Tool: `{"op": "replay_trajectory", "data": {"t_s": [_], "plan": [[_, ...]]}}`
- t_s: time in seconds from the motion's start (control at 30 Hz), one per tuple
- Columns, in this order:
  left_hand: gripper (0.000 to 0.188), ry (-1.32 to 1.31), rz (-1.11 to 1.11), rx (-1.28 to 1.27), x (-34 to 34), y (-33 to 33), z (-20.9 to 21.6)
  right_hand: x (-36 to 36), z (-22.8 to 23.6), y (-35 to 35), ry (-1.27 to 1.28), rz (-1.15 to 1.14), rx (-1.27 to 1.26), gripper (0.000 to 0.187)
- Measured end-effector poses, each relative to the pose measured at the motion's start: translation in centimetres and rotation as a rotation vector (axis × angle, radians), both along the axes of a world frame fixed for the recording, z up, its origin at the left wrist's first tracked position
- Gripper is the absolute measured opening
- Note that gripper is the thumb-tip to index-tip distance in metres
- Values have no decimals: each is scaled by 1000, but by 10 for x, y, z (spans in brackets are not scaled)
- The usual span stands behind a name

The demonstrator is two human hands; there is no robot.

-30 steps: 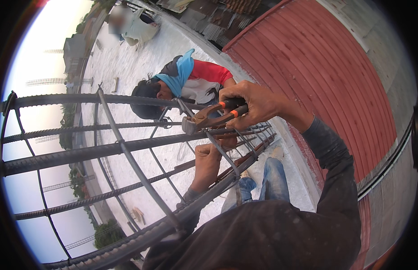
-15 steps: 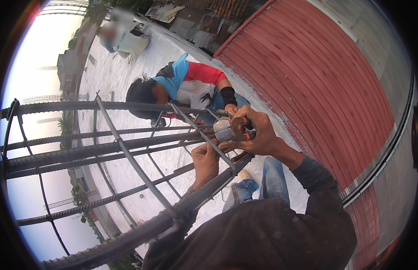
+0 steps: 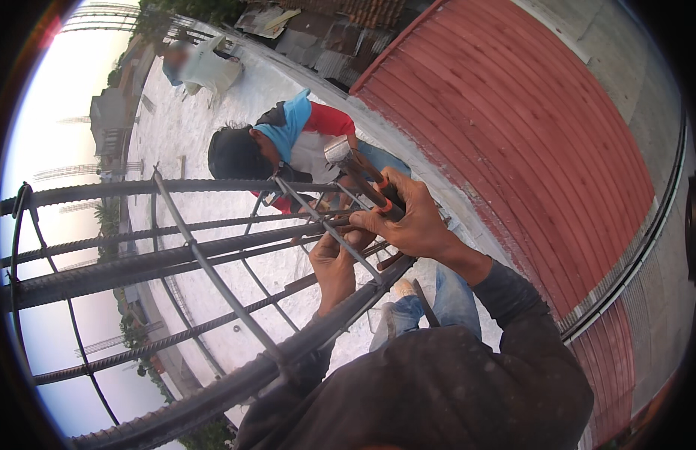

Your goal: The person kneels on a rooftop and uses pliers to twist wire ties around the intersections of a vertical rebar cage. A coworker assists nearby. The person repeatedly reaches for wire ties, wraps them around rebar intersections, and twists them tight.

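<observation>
Right hand [image 3: 415,221]: fist wrapped tight around the dark, orange-banded handle of a hammer [image 3: 363,176]. Steel head [image 3: 337,149] is raised up and away, above the top of the cage. Grip sits at about mid-handle.

Left hand [image 3: 334,262]: reaches up through the rebar cage [image 3: 160,262], fingers curled about a thin stirrup bar [image 3: 329,229] where it crosses a long bar. Whether it pinches a tie wire there cannot be told; the fingertips are hidden behind steel.

Handling, as judged: hammer is head-heavy and rigid, best held nearer the handle end for swing, nearer the head for control in tight quarters. Banded grip looks non-slip. Cage bars are ribbed, stiff and heavy; thin stirrups likely flex a little if struck. Ribs give good purchase but are rough on bare skin.

Edges and room: long bars run left to right, close together, stirrups crossing them, so gaps are narrow. Left hand lies just beside the spot under the hammer head, a pinch risk. Open air above the cage gives the hammer its only free swing path.

Beyond: a co-worker [image 3: 288,146] in a blue and red top crouches at the far side of the cage, close to the hammer head. Pale concrete slab [image 3: 190,120] below; red ribbed wall [image 3: 528,120] to the right.
</observation>
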State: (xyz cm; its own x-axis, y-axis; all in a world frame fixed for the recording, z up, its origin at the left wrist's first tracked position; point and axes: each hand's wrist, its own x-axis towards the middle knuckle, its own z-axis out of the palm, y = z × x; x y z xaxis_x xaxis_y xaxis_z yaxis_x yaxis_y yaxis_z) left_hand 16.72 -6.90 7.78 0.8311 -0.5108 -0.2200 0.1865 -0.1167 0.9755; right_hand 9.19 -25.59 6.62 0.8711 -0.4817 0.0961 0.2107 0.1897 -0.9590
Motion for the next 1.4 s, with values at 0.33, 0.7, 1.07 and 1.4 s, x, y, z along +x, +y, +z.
{"op": "replay_trajectory", "data": {"t_s": [0.33,0.7,1.07,1.4], "plan": [[31,-565,16,134,2,-11,9,-10,22,21,177,-130,66,38],[30,-741,-61,271,7,-6,11,-52,43,16,189,80,122,22],[32,-734,-163,276,21,-2,15,-86,81,-98,533,314,-425,43],[34,-500,-151,118,26,-2,14,-47,71,-127,389,871,-865,57]]}}
